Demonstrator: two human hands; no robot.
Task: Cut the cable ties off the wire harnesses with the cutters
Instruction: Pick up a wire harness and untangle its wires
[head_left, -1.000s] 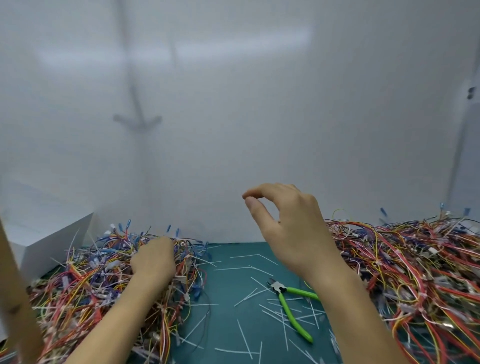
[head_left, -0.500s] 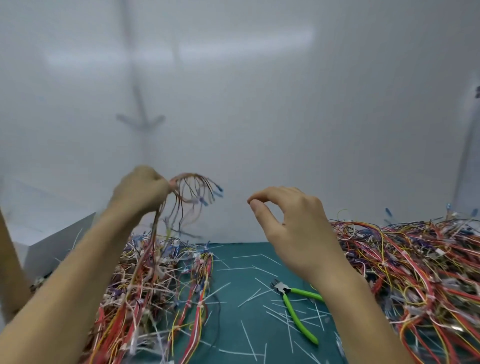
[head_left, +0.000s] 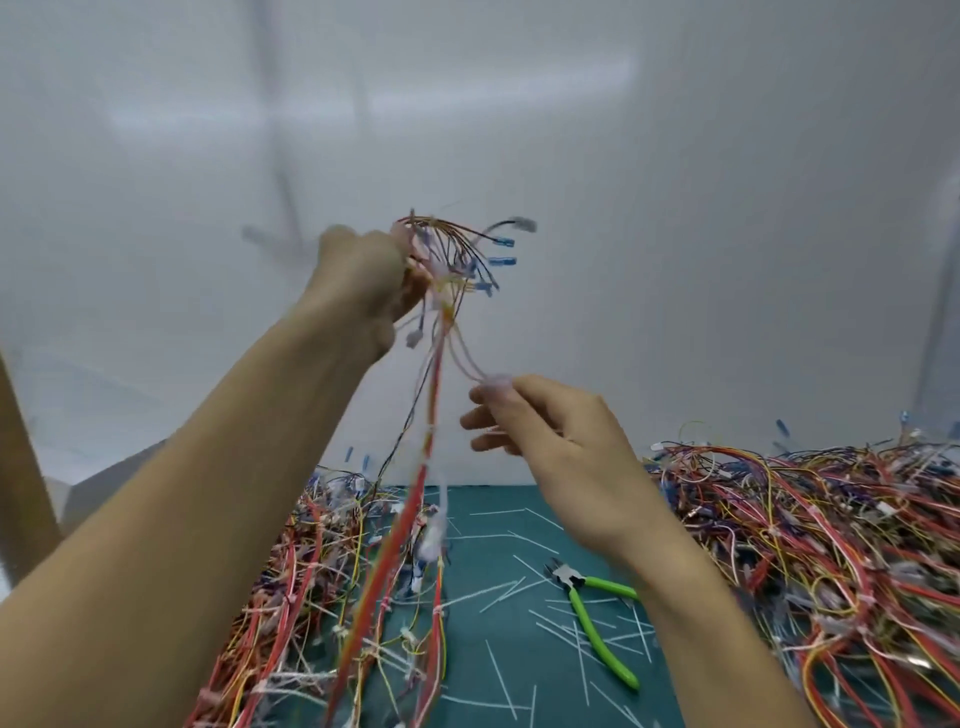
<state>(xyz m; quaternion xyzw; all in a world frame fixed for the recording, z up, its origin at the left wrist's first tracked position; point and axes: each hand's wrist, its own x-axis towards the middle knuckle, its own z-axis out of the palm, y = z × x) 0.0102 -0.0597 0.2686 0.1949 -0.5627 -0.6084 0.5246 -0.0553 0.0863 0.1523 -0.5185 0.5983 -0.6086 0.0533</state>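
Note:
My left hand (head_left: 366, 280) is raised high and grips the top end of a wire harness (head_left: 423, 452), whose red, orange and yellow wires hang down blurred to the pile below. Blue connectors (head_left: 501, 260) fan out above the grip. My right hand (head_left: 540, 431) is lower and to the right, pinching a whitish connector on a loop of the same harness between thumb and forefinger. The green-handled cutters (head_left: 592, 618) lie on the teal mat, under my right forearm, untouched.
A pile of tied harnesses (head_left: 301, 597) covers the left of the teal mat (head_left: 509, 675). A bigger tangle of wires (head_left: 831, 545) fills the right. Several cut white tie strips (head_left: 501, 595) litter the mat. A white box (head_left: 104, 478) stands far left, a white wall behind.
My left hand lifted the harness out of the left pile and raised it higher and rightward. My right hand moved in and pinched a connector on it.

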